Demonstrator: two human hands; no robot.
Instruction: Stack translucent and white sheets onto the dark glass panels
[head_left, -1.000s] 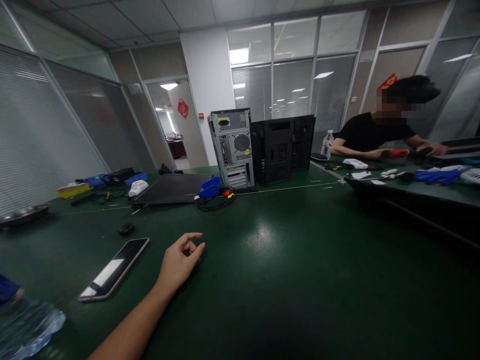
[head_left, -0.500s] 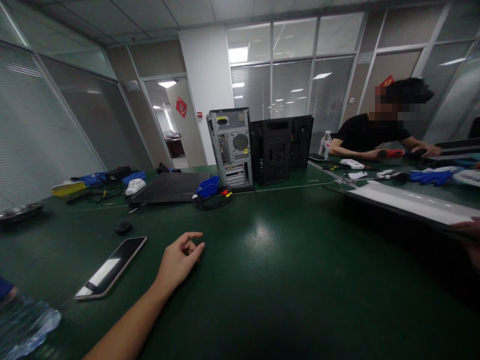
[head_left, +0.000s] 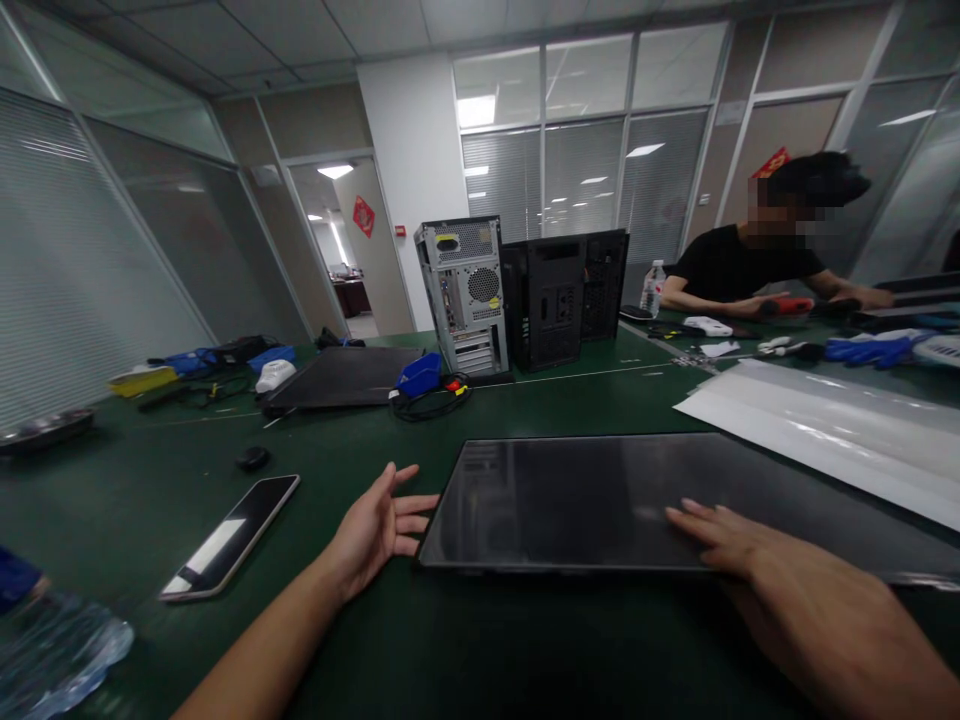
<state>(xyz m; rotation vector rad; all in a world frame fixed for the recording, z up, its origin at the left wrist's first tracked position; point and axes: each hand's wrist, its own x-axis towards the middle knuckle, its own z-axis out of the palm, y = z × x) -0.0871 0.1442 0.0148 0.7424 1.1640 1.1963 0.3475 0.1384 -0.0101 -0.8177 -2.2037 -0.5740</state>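
A large dark glossy panel (head_left: 585,495) lies flat on the green table (head_left: 525,410) in front of me. My right hand (head_left: 795,590) rests palm down on its near right part, fingers spread. My left hand (head_left: 379,530) is open, its fingertips touching the panel's left edge. A white sheet (head_left: 817,435) lies just beyond the panel on the right.
A phone (head_left: 229,535) lies left of my left hand, with a small black object (head_left: 253,458) behind it and a water bottle (head_left: 52,650) at the near left. Computer towers (head_left: 517,295), a black panel (head_left: 337,378) and cables stand further back. Another person (head_left: 757,265) works at the far right.
The dark panel has come in from the right and now lies flat before me. My right hand has appeared on it. My left hand opened and reached to its left edge.
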